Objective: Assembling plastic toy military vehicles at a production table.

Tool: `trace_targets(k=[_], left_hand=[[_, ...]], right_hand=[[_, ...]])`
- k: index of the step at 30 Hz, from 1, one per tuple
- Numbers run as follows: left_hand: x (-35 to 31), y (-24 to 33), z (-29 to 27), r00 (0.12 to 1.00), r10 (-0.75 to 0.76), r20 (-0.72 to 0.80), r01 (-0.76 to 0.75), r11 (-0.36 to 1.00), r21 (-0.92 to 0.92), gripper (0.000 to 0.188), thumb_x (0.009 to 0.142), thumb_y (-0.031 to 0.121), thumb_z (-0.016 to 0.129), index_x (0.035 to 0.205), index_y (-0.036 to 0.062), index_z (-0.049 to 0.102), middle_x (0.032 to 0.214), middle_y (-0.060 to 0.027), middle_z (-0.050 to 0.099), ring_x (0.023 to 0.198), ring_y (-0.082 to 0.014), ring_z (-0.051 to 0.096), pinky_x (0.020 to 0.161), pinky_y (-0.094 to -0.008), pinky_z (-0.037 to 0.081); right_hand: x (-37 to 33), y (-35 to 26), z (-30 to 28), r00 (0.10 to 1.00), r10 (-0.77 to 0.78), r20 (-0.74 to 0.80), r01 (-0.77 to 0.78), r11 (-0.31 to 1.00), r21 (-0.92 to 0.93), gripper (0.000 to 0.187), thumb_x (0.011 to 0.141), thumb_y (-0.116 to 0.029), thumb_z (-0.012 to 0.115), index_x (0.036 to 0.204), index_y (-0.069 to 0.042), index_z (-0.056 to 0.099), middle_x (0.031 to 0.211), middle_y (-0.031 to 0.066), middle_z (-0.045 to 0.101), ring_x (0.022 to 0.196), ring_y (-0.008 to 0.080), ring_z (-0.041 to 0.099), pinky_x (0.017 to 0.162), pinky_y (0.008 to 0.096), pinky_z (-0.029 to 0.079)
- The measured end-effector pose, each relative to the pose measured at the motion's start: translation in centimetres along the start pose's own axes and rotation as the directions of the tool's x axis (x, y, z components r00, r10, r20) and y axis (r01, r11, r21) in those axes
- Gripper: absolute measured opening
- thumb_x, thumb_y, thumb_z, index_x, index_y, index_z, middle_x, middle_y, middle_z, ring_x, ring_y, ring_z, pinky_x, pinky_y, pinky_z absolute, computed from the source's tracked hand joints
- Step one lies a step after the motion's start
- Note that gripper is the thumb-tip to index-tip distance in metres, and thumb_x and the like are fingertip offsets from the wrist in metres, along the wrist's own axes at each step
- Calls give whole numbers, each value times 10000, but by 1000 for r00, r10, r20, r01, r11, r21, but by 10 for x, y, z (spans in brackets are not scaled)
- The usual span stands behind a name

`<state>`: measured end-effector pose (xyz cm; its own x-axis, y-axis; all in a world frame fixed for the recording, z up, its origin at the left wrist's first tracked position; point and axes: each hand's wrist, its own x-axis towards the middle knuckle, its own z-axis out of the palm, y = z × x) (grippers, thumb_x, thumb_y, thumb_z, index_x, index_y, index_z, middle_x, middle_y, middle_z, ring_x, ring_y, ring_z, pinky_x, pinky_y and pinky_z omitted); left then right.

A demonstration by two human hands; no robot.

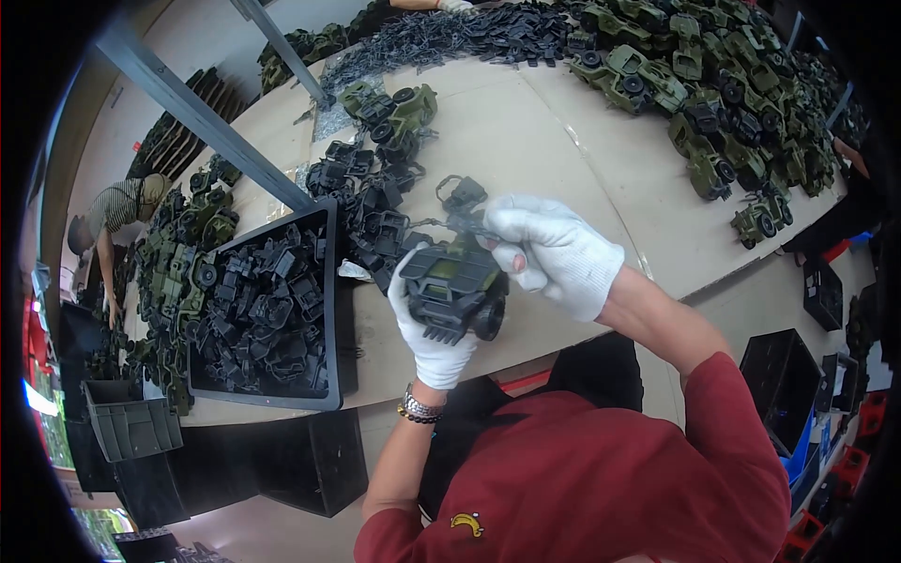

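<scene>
A dark green and black toy military vehicle [450, 291] rests in my left hand [434, 342], whose white-gloved fingers wrap round its left side. One black wheel shows at its right. Just above and to the right of it, my right hand [554, 253], also gloved, is closed in a pinch. A thin dark plastic part [469, 228], partly blurred, runs out from its fingertips over the vehicle's far end. Beyond lies a black plastic frame piece [462, 192] on the table [526, 122]. A heap of similar black pieces [380, 225] lies to the left of my hands.
A black tray [335, 319] full of black plastic parts stands at left, beside green toy vehicles [178, 263]. More vehicles [713, 94] pile up at far right, small dark parts [469, 38] at the back. A metal post [206, 117] crosses the left. A person [117, 216] bends there.
</scene>
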<state>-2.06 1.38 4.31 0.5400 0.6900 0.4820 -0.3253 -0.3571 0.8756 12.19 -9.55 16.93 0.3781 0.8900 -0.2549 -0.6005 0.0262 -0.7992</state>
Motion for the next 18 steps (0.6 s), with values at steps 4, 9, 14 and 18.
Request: trace_targets(k=[4,9,14,18], left_hand=[[-18,0,-46,964,-260,50,257,965,53,947,570,145,947,1362,36,441,1274,-111,584,1162,-226,590,1012,-371,467],[-24,-10,-51,892,-374,255,344,926,156,755,611,189,935,1269,74,584,1187,-66,665,1105,-216,626,999,-377,477],[-33,-1,-36,958,-287,-7,274,922,-275,513,788,137,834,1246,57,615,1221,-67,653,1120,-168,617,964,-339,503],[-25,14,-42,923,-367,-113,283,849,-447,417,844,60,764,1231,37,610,1171,-60,649,1050,-156,628,934,-318,514]], right_hand=[[-10,11,33,980,197,21,-191,915,355,204,1018,-287,528,1047,-85,534,736,-33,476,523,31,372,421,167,285],[-5,46,30,966,139,217,-234,825,514,233,1022,-328,522,1008,-96,530,706,-40,455,485,44,364,419,161,286],[13,37,43,953,158,257,-219,948,231,344,966,-430,578,925,-90,552,781,69,612,474,165,524,391,254,397],[125,18,-22,814,-562,148,331,239,-913,418,886,-478,655,1107,-124,644,973,146,716,846,290,690,664,377,555]])
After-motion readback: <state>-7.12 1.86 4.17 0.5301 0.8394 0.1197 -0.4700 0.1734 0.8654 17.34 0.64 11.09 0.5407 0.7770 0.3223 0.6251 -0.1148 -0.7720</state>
